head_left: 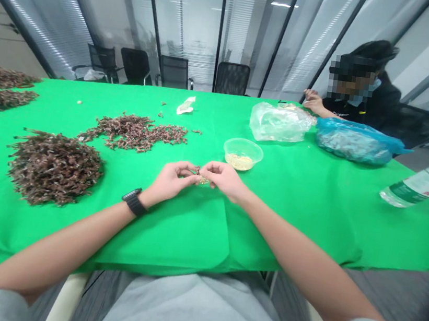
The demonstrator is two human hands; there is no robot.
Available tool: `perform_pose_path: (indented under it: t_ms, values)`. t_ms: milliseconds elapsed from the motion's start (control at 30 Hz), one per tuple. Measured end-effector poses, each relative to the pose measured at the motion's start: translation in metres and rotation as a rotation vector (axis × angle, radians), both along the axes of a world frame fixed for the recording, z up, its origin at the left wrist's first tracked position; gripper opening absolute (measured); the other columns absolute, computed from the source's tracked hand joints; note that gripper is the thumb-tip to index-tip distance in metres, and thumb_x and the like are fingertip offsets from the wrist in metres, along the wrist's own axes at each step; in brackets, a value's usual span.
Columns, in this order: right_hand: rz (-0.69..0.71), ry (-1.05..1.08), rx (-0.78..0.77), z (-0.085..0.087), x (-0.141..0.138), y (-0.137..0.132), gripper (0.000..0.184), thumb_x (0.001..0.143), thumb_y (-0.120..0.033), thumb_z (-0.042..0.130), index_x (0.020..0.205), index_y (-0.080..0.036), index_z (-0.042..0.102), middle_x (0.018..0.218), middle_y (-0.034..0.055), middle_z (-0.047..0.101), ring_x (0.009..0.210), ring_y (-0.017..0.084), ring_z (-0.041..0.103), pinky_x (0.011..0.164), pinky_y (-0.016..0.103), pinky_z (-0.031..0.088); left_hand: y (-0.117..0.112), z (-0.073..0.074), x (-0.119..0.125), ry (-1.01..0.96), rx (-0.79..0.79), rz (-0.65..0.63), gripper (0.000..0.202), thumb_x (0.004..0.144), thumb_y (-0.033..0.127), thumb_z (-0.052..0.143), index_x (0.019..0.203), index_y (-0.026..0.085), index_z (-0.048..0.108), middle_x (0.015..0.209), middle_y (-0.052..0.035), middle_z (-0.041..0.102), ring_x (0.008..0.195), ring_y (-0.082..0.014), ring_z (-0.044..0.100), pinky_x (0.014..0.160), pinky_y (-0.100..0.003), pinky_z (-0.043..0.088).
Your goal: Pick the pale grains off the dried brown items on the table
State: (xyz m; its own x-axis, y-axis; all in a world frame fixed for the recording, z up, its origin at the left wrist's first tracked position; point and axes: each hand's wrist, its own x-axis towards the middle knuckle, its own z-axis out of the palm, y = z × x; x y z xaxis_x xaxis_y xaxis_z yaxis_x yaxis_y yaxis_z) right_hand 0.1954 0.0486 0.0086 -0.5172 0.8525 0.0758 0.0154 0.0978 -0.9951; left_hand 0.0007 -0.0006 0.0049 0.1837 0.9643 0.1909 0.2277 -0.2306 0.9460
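From my distant post I see the left hand and right hand meet over a green cloth, well in from its near edge. The cloth runs wide to the right of the hands as far as a bottle, and a strip of it parts the left wrist's watch from a dense brown heap at left. Room is tightest at the far side, where a tub of pale yellow bits stands just beyond the right hand. A looser pile spreads to the far left of the hands; a clear bag and a blue bag line the far right, before a co-worker. Between the fingertips sits a small brown piece, dark and knobbly, with glinting gold bits right beside it. The left thumb and fingers are drawn nearly together on the brown piece; the right fingers curl in close, their tips partly hidden, and I cannot tell what they grip.
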Motion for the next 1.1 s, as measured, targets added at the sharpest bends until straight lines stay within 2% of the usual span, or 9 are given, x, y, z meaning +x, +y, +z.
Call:
perform_pose_path:
  t_ms: [167, 267, 333, 500, 600, 800, 867, 967, 1100]
  values:
    - [-0.096, -0.102, 0.606, 0.001, 0.003, 0.0, 0.015, 0.089, -0.032, 0.066, 0.085, -0.019, 0.069, 0.079, 0.0021, 0.066, 0.071, 0.014, 0.056, 0.064, 0.027, 0.042, -0.001, 0.005, 0.003, -0.179, -0.11, -0.039, 0.043, 0.075, 0.047, 0.085, 0.097, 0.013, 0.069, 0.08, -0.0077, 0.077, 0.067, -0.016, 0.069, 0.065, -0.027, 0.051]
    - [-0.122, -0.176, 0.812, 0.001, 0.004, -0.003, 0.015, 0.094, -0.029, 0.06, 0.086, -0.019, 0.069, 0.078, 0.0026, 0.065, 0.068, 0.014, 0.054, 0.065, 0.028, 0.042, -0.003, 0.008, 0.005, -0.22, -0.132, -0.05, 0.043, 0.074, 0.046, 0.086, 0.095, 0.012, 0.07, 0.079, -0.0072, 0.077, 0.066, -0.0152, 0.068, 0.063, -0.026, 0.05]
    - [-0.138, -0.202, 0.864, 0.001, 0.003, -0.005, 0.016, 0.095, -0.028, 0.058, 0.087, -0.019, 0.068, 0.078, 0.0029, 0.065, 0.068, 0.014, 0.055, 0.067, 0.029, 0.044, -0.003, 0.008, 0.006, -0.236, -0.136, -0.031, 0.044, 0.072, 0.045, 0.087, 0.096, 0.012, 0.07, 0.078, -0.0072, 0.077, 0.067, -0.0153, 0.068, 0.063, -0.025, 0.049]
    - [-0.175, -0.199, 0.805, 0.0, 0.001, -0.011, 0.013, 0.092, -0.026, 0.06, 0.089, -0.018, 0.069, 0.077, 0.0031, 0.067, 0.064, 0.013, 0.056, 0.064, 0.028, 0.045, -0.002, 0.008, 0.007, -0.237, -0.13, 0.01, 0.046, 0.07, 0.044, 0.088, 0.096, 0.011, 0.069, 0.077, -0.0076, 0.077, 0.064, -0.0142, 0.067, 0.063, -0.025, 0.05]
    - [-0.172, -0.166, 0.665, 0.002, -0.001, -0.012, 0.014, 0.091, -0.028, 0.06, 0.088, -0.018, 0.07, 0.076, 0.003, 0.069, 0.065, 0.014, 0.059, 0.064, 0.028, 0.047, -0.002, 0.008, 0.007, -0.215, -0.119, 0.018, 0.045, 0.071, 0.045, 0.087, 0.096, 0.012, 0.068, 0.076, -0.0072, 0.077, 0.063, -0.0146, 0.067, 0.063, -0.026, 0.05]
    - [-0.078, -0.02, 0.028, 0.003, -0.003, -0.008, 0.028, 0.077, -0.044, 0.074, 0.074, -0.017, 0.067, 0.057, -0.0026, 0.057, 0.049, 0.01, 0.047, 0.048, 0.025, 0.038, -0.004, 0.004, 0.004, -0.048, -0.047, 0.021, 0.044, 0.076, 0.047, 0.083, 0.101, 0.014, 0.069, 0.082, -0.0082, 0.079, 0.073, -0.0197, 0.073, 0.069, -0.029, 0.053]
    - [-0.036, -0.006, -0.121, 0.002, -0.002, -0.006, 0.033, 0.071, -0.047, 0.079, 0.073, -0.017, 0.066, 0.054, -0.004, 0.053, 0.048, 0.009, 0.044, 0.045, 0.024, 0.036, -0.003, 0.003, 0.002, 0.015, -0.012, 0.021, 0.043, 0.078, 0.047, 0.082, 0.102, 0.014, 0.069, 0.084, -0.009, 0.079, 0.077, -0.0208, 0.074, 0.074, -0.03, 0.054]
    - [-0.018, -0.032, -0.037, 0.003, 0.001, -0.004, 0.032, 0.075, -0.047, 0.076, 0.078, -0.016, 0.068, 0.059, -0.0024, 0.057, 0.05, 0.01, 0.045, 0.047, 0.024, 0.036, -0.003, 0.002, 0.002, -0.004, -0.028, 0.011, 0.043, 0.077, 0.047, 0.082, 0.101, 0.014, 0.069, 0.083, -0.0088, 0.079, 0.073, -0.0196, 0.072, 0.071, -0.029, 0.053]
    - [-0.082, -0.103, 0.437, 0.004, 0.005, -0.003, 0.018, 0.087, -0.036, 0.068, 0.085, -0.018, 0.07, 0.074, 0.0017, 0.065, 0.064, 0.013, 0.054, 0.059, 0.026, 0.042, -0.002, 0.007, 0.003, -0.129, -0.105, -0.013, 0.044, 0.073, 0.046, 0.085, 0.096, 0.012, 0.069, 0.077, -0.0074, 0.077, 0.065, -0.0162, 0.068, 0.064, -0.027, 0.05]
